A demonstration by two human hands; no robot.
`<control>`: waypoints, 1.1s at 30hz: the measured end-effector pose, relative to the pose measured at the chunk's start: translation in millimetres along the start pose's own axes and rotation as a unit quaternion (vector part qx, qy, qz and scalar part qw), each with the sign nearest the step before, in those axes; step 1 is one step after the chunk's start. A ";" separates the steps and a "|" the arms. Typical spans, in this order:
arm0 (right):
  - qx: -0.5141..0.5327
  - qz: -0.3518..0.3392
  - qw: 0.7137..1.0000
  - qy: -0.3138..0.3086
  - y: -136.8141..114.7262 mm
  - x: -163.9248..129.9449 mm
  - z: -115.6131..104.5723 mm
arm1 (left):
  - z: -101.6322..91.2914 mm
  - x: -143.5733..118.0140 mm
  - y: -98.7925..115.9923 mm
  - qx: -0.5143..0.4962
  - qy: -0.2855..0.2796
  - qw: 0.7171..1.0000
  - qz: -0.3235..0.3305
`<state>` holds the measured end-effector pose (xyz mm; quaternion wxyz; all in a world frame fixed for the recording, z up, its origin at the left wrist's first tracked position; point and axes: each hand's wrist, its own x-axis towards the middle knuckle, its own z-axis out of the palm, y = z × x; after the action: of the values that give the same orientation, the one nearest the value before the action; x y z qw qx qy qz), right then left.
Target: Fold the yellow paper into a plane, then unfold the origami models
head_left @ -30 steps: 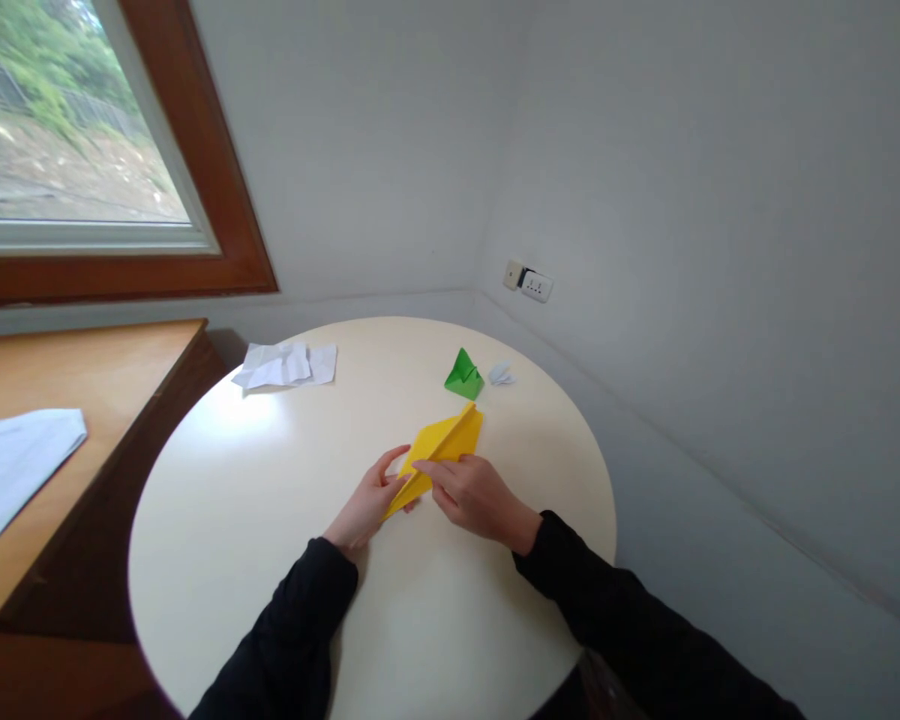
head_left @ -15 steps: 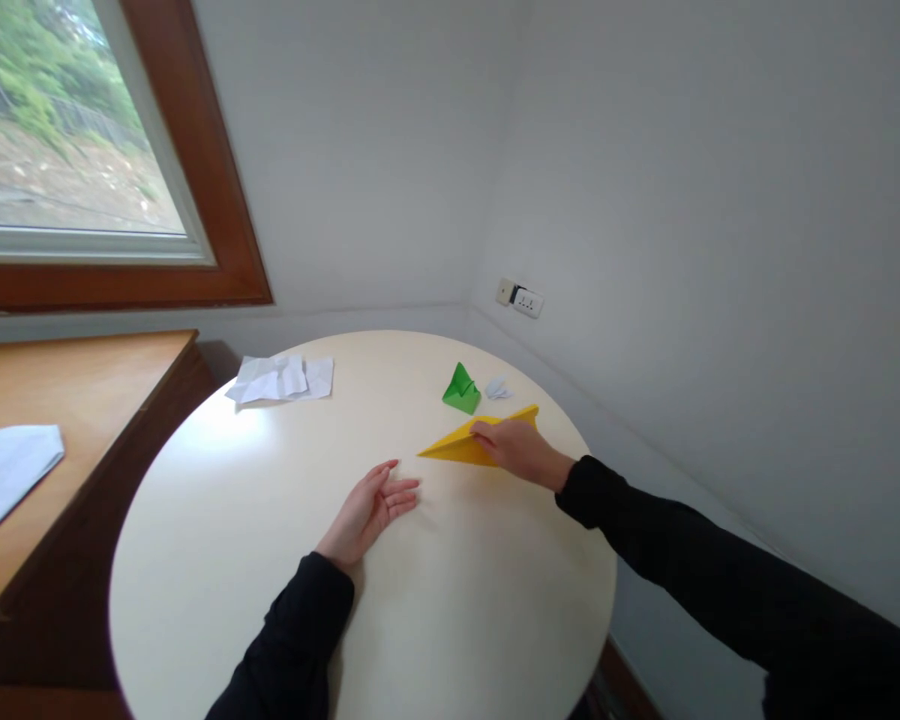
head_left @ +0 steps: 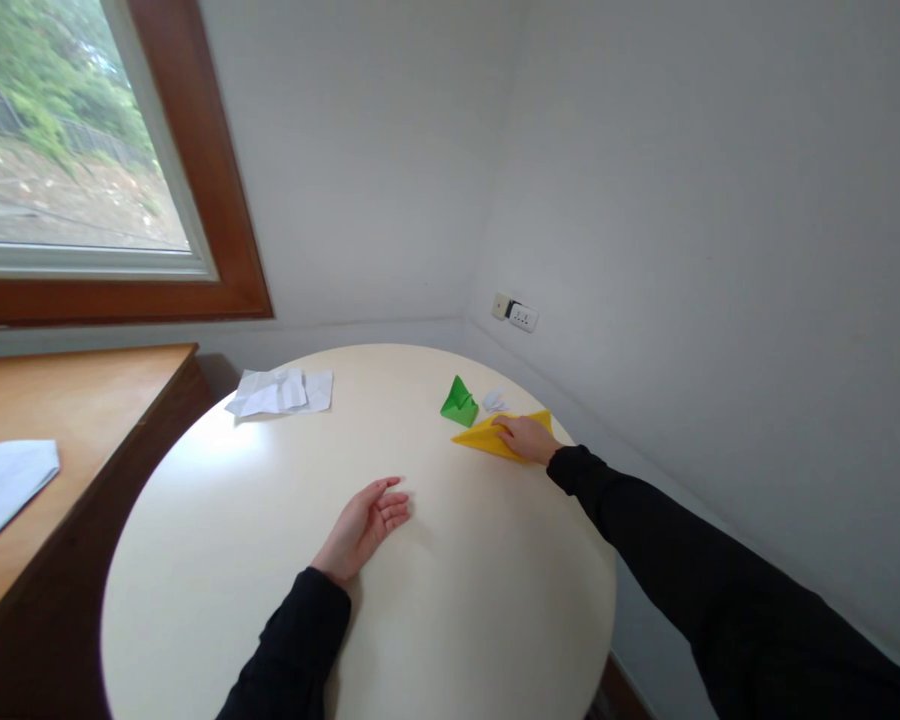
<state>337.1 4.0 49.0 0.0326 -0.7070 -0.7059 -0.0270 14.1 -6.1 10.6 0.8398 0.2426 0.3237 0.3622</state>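
A folded yellow paper (head_left: 484, 436) lies flat near the far right edge of the round cream table (head_left: 255, 560). My right hand (head_left: 526, 438) rests on top of it with the arm stretched out. My left hand (head_left: 364, 525) lies on the table near the middle, palm up, fingers loosely apart, holding nothing. A small green folded paper figure (head_left: 459, 401) stands just left of the yellow paper, and a tiny white folded piece (head_left: 494, 402) sits beside it.
Crumpled white sheets (head_left: 279, 391) lie at the table's far left. A wooden desk (head_left: 67, 420) with a white sheet (head_left: 4, 482) stands to the left under a window. Walls close in behind and to the right, with a socket (head_left: 515, 313).
My right hand carried the yellow paper from the table's middle to the far right edge and laid it down by the green figure. My left hand let go and rests open.
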 end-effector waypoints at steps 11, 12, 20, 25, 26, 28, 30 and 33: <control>-0.066 -0.085 0.994 0.033 -24.1 8.3 -50.2 | -2.7 3.0 1.1 -0.040 0.010 0.999 -0.001; -0.074 -0.097 0.991 0.046 -35.1 15.0 -54.2 | -2.9 3.0 1.5 -0.047 0.014 0.999 -0.001; -0.093 -0.256 0.959 0.071 -178.0 61.7 -69.5 | -5.1 0.6 11.2 -0.109 0.040 0.991 0.069; -0.077 -0.334 0.934 0.101 -247.2 59.4 -69.1 | -6.3 -3.3 14.2 -0.149 0.037 0.984 0.093; -0.075 -0.345 0.930 0.105 -253.8 57.5 -69.0 | -6.0 -3.7 14.3 -0.150 0.039 0.984 0.092; -0.074 -0.376 0.916 0.119 -257.5 52.5 -70.4 | -4.9 -3.5 14.2 -0.151 0.047 0.983 0.090; -0.082 -0.431 0.886 0.150 -247.9 44.6 -75.2 | -3.7 -2.4 14.0 -0.147 0.058 0.983 0.090; -0.104 -0.515 0.829 0.192 -214.1 23.6 -87.1 | -2.7 -0.2 13.6 -0.142 0.068 0.983 0.092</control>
<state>123.7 20.5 139.5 0.0751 -0.2202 -0.9402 -0.2487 6.0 2.6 17.6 0.8049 0.1248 0.3015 0.4956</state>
